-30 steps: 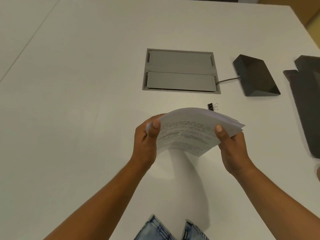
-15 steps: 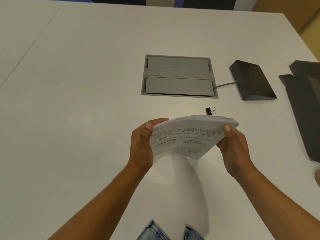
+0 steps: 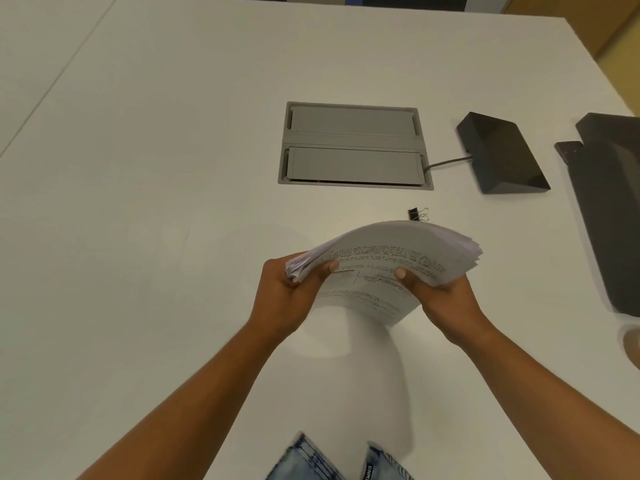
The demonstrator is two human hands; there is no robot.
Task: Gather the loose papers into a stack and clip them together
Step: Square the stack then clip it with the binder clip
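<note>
A thick stack of printed white papers (image 3: pixel 388 261) is held above the white table (image 3: pixel 156 202), bowed upward in the middle. My left hand (image 3: pixel 291 292) grips its left edge, thumb on top. My right hand (image 3: pixel 440 292) grips the right part, thumb pressed on the printed top sheet. The sheet edges at both ends are slightly fanned and uneven. A small black binder clip (image 3: pixel 417 214) lies on the table just beyond the far edge of the stack, untouched.
A grey recessed cable hatch (image 3: pixel 353 143) is set in the table beyond the clip. A black wedge-shaped device (image 3: pixel 502 154) with a cable sits to its right. A dark flat object (image 3: pixel 609 202) lies at the right edge. Denim-clad knees (image 3: pixel 332 462) show below.
The stack has bowed more strongly upward, and my right thumb has slid inward over the top sheet. The clip has not moved.
</note>
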